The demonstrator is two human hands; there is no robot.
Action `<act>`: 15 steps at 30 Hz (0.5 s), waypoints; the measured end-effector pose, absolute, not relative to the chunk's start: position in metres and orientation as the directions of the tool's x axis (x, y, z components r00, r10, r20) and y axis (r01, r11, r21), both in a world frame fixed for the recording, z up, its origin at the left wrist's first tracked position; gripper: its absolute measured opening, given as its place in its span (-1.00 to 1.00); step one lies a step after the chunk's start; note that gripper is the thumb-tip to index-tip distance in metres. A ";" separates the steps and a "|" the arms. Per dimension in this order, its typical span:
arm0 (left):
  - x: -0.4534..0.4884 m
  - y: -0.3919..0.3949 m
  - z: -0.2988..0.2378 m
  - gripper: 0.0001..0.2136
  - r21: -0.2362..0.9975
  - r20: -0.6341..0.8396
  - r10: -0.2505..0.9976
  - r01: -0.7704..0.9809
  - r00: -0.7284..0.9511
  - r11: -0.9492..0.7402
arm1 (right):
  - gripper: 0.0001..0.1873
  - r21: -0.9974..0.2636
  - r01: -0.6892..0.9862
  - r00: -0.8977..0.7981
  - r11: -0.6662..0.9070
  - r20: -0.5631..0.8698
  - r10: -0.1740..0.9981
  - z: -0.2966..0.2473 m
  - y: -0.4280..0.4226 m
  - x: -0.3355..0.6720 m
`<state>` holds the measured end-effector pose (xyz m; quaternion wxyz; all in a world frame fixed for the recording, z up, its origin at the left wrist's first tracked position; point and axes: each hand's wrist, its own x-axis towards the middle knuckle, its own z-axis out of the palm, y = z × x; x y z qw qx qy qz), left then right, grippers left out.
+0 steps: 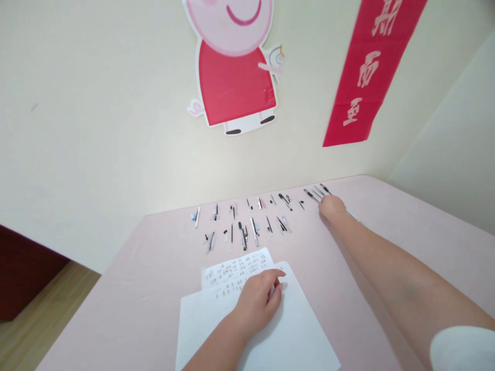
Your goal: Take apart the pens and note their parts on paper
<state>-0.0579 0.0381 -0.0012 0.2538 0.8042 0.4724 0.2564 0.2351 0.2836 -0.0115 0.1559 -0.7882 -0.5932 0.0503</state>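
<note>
My left hand (260, 301) rests on a blank white sheet of paper (297, 330), holding nothing, its fingers loosely bent and thumb apart from the index finger. Under that sheet's top edge lies a smaller sheet with handwriting (235, 268). My right arm is stretched to the back right of the table, where my right hand (332, 207) is closed at a group of pens with black caps (309, 194). Its fingertips are mostly hidden; one pen reaches right up to them. Part of a pale green pen (352, 216) shows just right of the wrist.
Pen parts lie in two rows on the pink tabletop (154, 278): barrels (197, 217), refills (232, 233), caps and small pieces. Behind the table rises a wall with a cartoon pig cutout (237, 85) and a red banner (369, 72). The table's left edge drops to a wooden floor.
</note>
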 end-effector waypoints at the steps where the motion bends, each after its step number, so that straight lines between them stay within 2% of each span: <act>1: -0.058 0.038 -0.001 -0.75 0.648 0.169 0.891 0.634 0.422 -0.423 | -0.77 -0.298 0.919 0.299 -0.259 0.095 0.950 -0.012 0.285 0.235; 8: -0.058 0.040 -0.003 -0.74 0.647 0.151 0.889 0.637 0.432 -0.420 | -0.72 -0.253 0.917 0.329 -0.308 0.046 0.943 -0.011 0.289 0.231; 15: -0.058 0.039 -0.001 -0.73 0.651 0.138 0.895 0.642 0.425 -0.405 | -0.70 -0.225 0.929 0.317 -0.295 0.071 0.946 -0.006 0.279 0.223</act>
